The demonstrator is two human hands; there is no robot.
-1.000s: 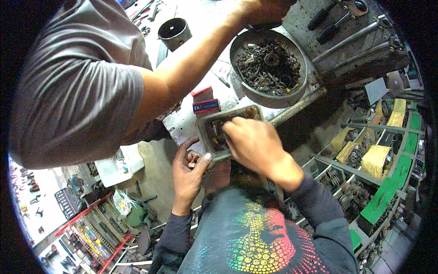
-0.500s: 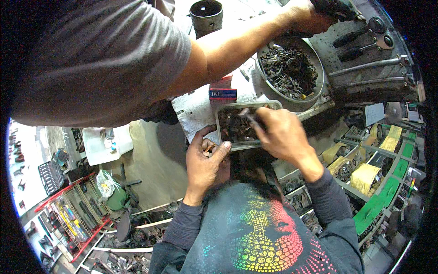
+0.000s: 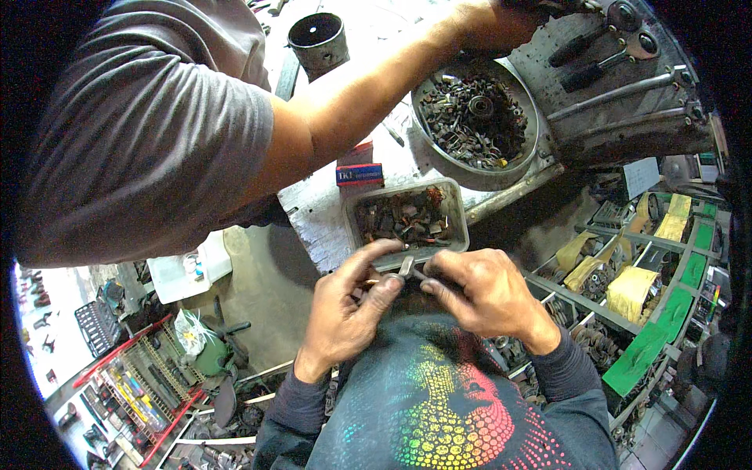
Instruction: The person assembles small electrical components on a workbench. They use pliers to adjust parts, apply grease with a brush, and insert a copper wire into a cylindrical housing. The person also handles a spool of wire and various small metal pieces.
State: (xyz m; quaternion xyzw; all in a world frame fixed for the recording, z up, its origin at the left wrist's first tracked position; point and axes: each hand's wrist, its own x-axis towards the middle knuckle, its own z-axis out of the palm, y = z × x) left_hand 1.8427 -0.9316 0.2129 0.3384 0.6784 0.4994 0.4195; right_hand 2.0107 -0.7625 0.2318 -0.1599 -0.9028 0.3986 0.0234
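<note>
Head view looks down on a cluttered workbench (image 3: 329, 211) ahead of both hands, with parts shelves (image 3: 650, 313) off to their right. Another person's arm (image 3: 368, 86) stretches across above them, over a round pan (image 3: 476, 121) of dark scrap. Just beyond the fingertips sits a rectangular tray (image 3: 407, 215) of small parts. Left hand (image 3: 348, 305) and right hand (image 3: 482, 290) pinch a small metal piece (image 3: 406, 266) between them.

bare bench strip left of plastic tray (image 3: 458, 205), co-worker's arm (image 3: 376, 86) across above, round parts pan (image 3: 427, 86) beyond
</note>
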